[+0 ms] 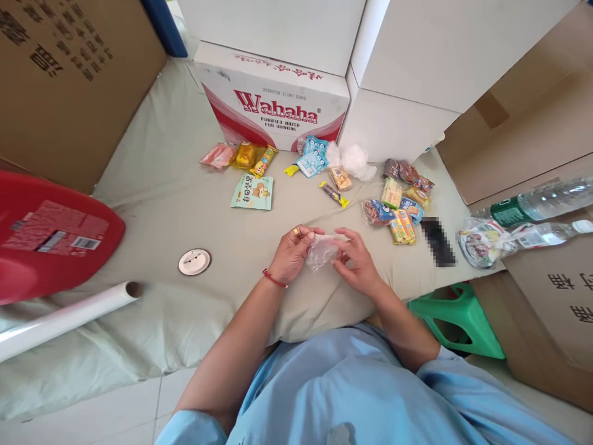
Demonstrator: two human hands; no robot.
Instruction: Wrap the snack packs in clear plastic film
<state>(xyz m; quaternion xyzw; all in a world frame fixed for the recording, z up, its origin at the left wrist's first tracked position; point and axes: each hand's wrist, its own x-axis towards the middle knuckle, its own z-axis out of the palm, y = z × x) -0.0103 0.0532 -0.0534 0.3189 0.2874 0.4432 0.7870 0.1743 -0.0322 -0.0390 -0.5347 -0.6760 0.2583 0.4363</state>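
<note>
A small clear plastic bag point(320, 252) is stretched between my hands above the sheet. My left hand point(291, 254) pinches its upper left edge between thumb and fingers. At the bag's right side, my right hand point(359, 264) has curled fingers and thumb on the plastic, with the index finger raised. Nothing shows inside the bag. Beyond my hands lie a yellow-and-purple wrapped snack bar point(333, 193), a packaged biscuit point(340, 178), blue-and-white sachets point(312, 161) and a mint-green snack pouch point(252, 193).
More wrapped snacks point(393, 194) are grouped at right beside a blurred dark object point(438, 242). Plastic bottles point(546, 204) lie farther right. A Wahaha carton point(278, 105) stands behind. A round badge point(194, 262), white roll point(69, 318) and red container point(55, 238) are left.
</note>
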